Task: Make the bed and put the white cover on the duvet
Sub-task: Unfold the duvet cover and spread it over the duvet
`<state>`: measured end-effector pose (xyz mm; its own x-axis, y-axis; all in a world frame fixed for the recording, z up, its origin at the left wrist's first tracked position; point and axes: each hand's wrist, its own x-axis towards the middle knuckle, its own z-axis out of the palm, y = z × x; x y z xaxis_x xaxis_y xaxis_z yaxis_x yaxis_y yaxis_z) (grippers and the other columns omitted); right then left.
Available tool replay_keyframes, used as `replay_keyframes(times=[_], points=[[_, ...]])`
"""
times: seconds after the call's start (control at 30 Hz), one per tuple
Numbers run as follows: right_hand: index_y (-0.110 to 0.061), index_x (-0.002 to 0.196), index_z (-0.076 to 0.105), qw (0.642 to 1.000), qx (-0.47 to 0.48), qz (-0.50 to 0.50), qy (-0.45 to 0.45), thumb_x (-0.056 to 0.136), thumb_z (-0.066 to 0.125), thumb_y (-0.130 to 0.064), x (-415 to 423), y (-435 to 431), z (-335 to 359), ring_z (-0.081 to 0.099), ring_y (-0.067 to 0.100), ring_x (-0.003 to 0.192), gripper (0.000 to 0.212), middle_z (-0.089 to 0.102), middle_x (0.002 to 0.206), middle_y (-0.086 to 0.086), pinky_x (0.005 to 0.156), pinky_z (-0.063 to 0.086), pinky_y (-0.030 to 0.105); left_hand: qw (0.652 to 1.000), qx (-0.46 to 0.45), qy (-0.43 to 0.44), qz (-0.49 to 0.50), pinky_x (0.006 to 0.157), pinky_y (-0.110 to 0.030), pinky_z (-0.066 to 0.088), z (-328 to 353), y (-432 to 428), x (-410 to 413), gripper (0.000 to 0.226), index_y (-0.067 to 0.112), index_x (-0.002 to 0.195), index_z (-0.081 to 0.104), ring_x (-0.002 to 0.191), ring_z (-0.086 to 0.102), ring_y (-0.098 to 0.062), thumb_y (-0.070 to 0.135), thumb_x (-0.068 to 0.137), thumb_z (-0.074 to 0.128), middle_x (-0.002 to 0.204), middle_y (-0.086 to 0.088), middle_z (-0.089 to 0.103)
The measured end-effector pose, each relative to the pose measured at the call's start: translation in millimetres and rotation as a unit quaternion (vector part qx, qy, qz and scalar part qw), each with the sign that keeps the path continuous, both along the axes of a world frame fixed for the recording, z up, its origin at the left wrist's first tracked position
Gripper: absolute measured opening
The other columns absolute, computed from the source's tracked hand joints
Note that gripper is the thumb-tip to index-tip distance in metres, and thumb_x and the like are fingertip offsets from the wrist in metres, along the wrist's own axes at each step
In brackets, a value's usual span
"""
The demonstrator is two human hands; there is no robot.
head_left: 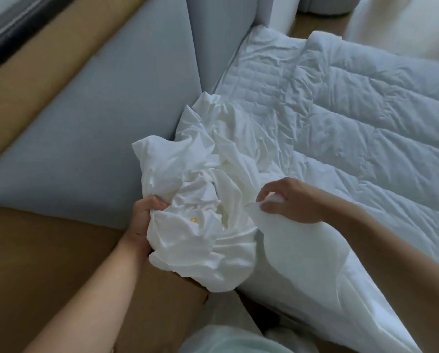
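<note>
A crumpled white cover (200, 189) is bunched at the bed's near corner, beside the grey headboard. My left hand (143, 217) grips a thick wad of the cover from its left side. My right hand (289, 200) pinches a fold of white fabric between thumb and fingers, just right of the bunch. A quilted white duvet (361, 128) lies spread and wrinkled over the bed to the right. A small yellow mark (193, 219) shows inside the bunched cover.
A padded grey headboard (91, 128) runs along the left of the bed. Wooden floor (47, 250) shows at the lower left. A pale curtain (404, 24) hangs at the top right, with a grey rounded seat (325, 6) beside it.
</note>
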<state>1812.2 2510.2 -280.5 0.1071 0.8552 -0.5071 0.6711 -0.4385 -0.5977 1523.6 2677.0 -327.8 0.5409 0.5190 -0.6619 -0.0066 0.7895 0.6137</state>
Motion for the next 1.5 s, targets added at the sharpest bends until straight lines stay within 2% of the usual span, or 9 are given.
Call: replay_keyframes(times=[0.13, 0.2, 0.33, 0.47, 0.57, 0.67, 0.97, 1.17, 1.5], points=[[-0.017, 0.078, 0.073, 0.98, 0.056, -0.158, 0.105, 0.096, 0.059, -0.053, -30.0, 22.7, -7.6, 0.047, 0.01, 0.052, 0.042, 0.057, 0.061, -0.003, 0.055, 0.04, 0.031, 0.996, 0.016, 0.082, -0.037, 0.072, -0.046, 0.034, -7.3, 17.7, 2.6, 0.065, 0.022, 0.097, 0.032, 0.083, 0.034, -0.038, 0.014, 0.046, 0.073, 0.092, -0.006, 0.019], [-0.033, 0.1, 0.076, 0.981, 0.017, -0.155, 0.118, 0.094, 0.065, -0.043, -48.0, 38.2, -19.4, 0.054, 0.002, 0.057, 0.017, 0.066, 0.074, -0.012, 0.059, 0.043, 0.021, 0.993, 0.027, 0.099, -0.05, 0.071, -0.042, 0.037, -3.3, 25.4, 12.6, 0.041, 0.014, 0.077, 0.045, 0.077, 0.041, -0.036, 0.018, 0.044, 0.07, 0.082, -0.009, 0.035], [-0.042, 0.139, 0.053, 0.987, -0.027, -0.085, 0.137, 0.087, 0.071, -0.027, -80.7, 65.1, -35.9, 0.051, -0.003, 0.061, 0.057, 0.054, 0.073, -0.017, 0.061, 0.039, 0.012, 0.995, 0.042, 0.052, -0.072, 0.046, -0.02, 0.043, 25.3, 27.9, 35.6, 0.027, 0.014, 0.044, 0.06, 0.048, 0.053, -0.02, 0.011, 0.06, 0.04, 0.049, -0.003, 0.051], [-0.026, 0.11, 0.074, 0.984, 0.033, -0.121, 0.125, 0.093, 0.063, -0.018, -90.0, 71.1, -49.2, 0.054, -0.002, 0.058, 0.021, 0.064, 0.072, -0.014, 0.063, 0.043, 0.02, 0.996, 0.039, 0.039, -0.074, 0.04, -0.015, 0.039, 28.1, 37.7, 35.7, 0.04, 0.011, 0.036, 0.055, 0.037, 0.051, -0.014, 0.003, 0.067, 0.032, 0.04, -0.002, 0.047], [-0.023, 0.094, 0.07, 0.97, 0.081, -0.216, 0.074, 0.097, 0.059, -0.018, -85.6, 56.8, -50.1, 0.052, 0.004, 0.056, 0.013, 0.064, 0.066, -0.007, 0.057, 0.039, 0.017, 0.997, 0.026, 0.03, -0.069, 0.049, -0.02, 0.045, 20.1, 50.4, 22.1, 0.01, 0.006, 0.053, 0.064, 0.05, 0.057, -0.021, 0.014, 0.051, 0.058, 0.054, -0.005, 0.054], [-0.029, 0.087, 0.062, 0.95, 0.13, -0.279, 0.055, 0.099, 0.058, -0.022, -85.3, 40.1, -45.9, 0.048, 0.005, 0.052, 0.015, 0.057, 0.058, -0.007, 0.053, 0.035, 0.017, 0.996, 0.017, 0.042, -0.072, 0.064, -0.03, 0.052, 18.8, 54.2, 15.6, 0.049, -0.001, 0.08, 0.072, 0.072, 0.063, -0.032, 0.015, 0.034, 0.07, 0.078, -0.013, 0.061], [-0.028, 0.125, 0.063, 0.953, 0.236, -0.178, 0.062, 0.085, 0.072, -0.028, -102.6, 30.5, -18.1, 0.044, 0.013, 0.048, 0.042, 0.047, 0.051, -0.003, 0.057, 0.039, 0.015, 0.991, 0.021, 0.019, -0.131, 0.062, -0.031, 0.058, 35.7, 35.0, 32.9, 0.035, -0.001, 0.091, 0.072, 0.07, 0.069, -0.031, -0.003, 0.074, 0.041, 0.081, -0.015, 0.068], [-0.014, 0.087, 0.074, 0.958, 0.214, -0.185, 0.053, 0.099, 0.056, -0.041, -105.6, 37.9, -11.8, 0.053, 0.018, 0.053, 0.035, 0.06, 0.057, 0.002, 0.055, 0.038, 0.021, 0.99, 0.028, 0.033, -0.135, 0.067, -0.034, 0.057, 39.4, 27.4, 37.6, 0.041, -0.004, 0.105, 0.068, 0.078, 0.067, -0.032, -0.008, 0.075, 0.041, 0.088, -0.016, 0.066], [-0.035, 0.133, 0.061, 0.963, 0.148, -0.193, 0.113, 0.091, 0.07, -0.03, -110.0, 38.7, -9.8, 0.046, 0.005, 0.05, 0.044, 0.05, 0.049, -0.012, 0.057, 0.037, 0.014, 0.972, 0.096, 0.063, -0.205, 0.076, -0.043, 0.044, 55.1, 25.1, 41.6, 0.064, -0.008, 0.125, 0.058, 0.089, 0.052, -0.037, 0.0, 0.062, 0.057, 0.1, -0.018, 0.055]])
